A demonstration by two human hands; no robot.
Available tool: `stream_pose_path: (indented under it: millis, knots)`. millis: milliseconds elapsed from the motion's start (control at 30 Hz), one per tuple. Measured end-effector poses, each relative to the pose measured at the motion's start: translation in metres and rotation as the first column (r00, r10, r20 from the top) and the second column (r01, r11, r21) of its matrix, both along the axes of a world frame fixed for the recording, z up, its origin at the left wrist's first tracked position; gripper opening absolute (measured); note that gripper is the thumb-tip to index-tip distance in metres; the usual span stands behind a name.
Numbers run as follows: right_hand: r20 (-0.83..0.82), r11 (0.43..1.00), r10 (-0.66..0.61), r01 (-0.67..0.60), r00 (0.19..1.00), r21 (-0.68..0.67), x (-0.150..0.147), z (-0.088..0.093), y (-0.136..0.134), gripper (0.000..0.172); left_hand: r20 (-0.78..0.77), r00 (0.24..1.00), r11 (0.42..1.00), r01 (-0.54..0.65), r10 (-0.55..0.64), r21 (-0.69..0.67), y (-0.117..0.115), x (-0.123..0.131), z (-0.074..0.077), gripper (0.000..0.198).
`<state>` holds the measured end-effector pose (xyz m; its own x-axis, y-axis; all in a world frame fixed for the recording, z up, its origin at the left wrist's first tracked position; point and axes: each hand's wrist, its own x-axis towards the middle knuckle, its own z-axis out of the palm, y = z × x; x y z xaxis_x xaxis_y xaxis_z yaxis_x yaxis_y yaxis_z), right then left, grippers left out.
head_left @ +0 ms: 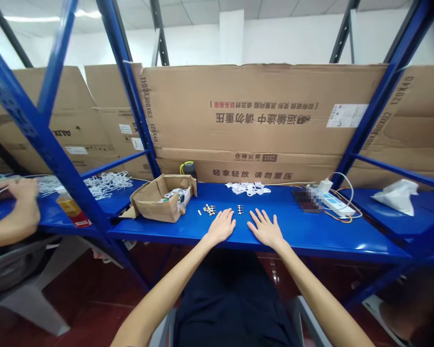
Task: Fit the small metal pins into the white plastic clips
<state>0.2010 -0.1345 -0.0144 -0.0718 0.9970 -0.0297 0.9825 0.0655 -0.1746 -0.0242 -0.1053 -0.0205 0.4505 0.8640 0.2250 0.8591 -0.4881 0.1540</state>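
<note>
Bright, even light comes from ceiling strips (pixel 29 18) at upper left; shadows are soft. The wide lens bends the uprights (pixel 39 130) near the edges. One patch (pixel 306 200) on the shelf (pixel 347 236) is blurred, seemingly pixelated.

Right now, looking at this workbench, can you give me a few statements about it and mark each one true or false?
1. The left hand and the right hand lie flat and empty on the blue shelf. True.
2. The small metal parts lie just beyond the left hand's fingertips. True.
3. The cardboard box stands to the right of both hands. False: the cardboard box stands to their left, with its flaps open.
4. The power strip lies inside the box. False: the power strip lies on the shelf, off to the right.
5. A co-worker's hand shows at the far left. True.
</note>
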Motion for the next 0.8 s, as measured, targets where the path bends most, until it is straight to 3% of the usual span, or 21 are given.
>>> stream_pose_path:
  millis: [233, 400, 800]
  knots:
    - [-0.009, 1.0, -0.003, 0.003, 1.0, -0.022, -0.004, 0.006, -0.012, 0.091, -0.035, 0.999, 0.994, 0.017, -0.021, -0.111, 0.002, -0.003, 0.001, 0.072]
    - [-0.051, 1.0, 0.014, -0.014, 0.999, -0.009, -0.003, 0.01, -0.013, 0.096, -0.038, 0.999, 0.994, 0.017, -0.021, -0.109, 0.003, -0.003, 0.003, 0.082]
    - [-0.055, 0.997, 0.071, -0.072, 0.996, -0.014, 0.005, 0.01, -0.013, 0.094, -0.061, 0.998, 0.981, -0.023, 0.011, -0.193, -0.003, 0.002, 0.015, 0.105]
